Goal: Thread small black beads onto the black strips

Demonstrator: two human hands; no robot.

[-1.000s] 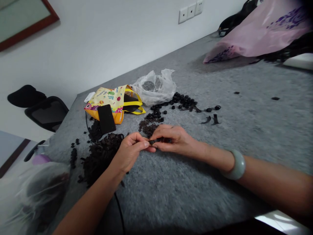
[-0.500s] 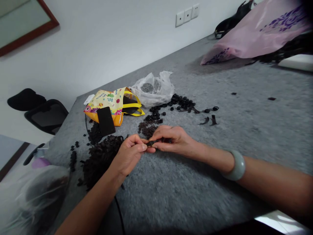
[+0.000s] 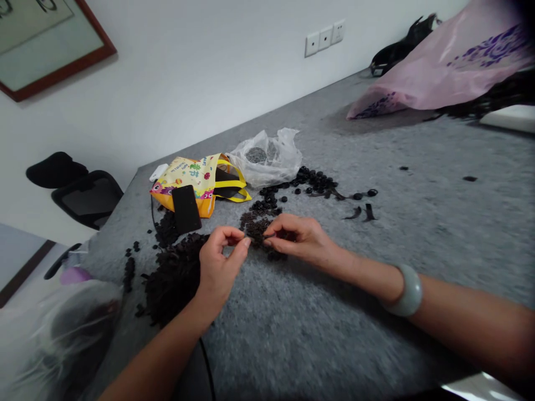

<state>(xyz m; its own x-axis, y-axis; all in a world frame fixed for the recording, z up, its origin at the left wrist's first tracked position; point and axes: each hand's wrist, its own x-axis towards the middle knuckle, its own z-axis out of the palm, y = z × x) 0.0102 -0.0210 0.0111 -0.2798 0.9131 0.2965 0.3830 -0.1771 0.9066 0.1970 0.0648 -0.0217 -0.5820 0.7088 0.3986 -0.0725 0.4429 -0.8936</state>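
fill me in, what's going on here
A person is working with bare hands at a table covered in grey felt. The fingers of the right hand pinch a small dark piece above a loose pile of small black pieces. The left hand is raised beside them and looks empty. A large heap of dark pieces lies below it, near a yellow printed bag with a black phone on top.
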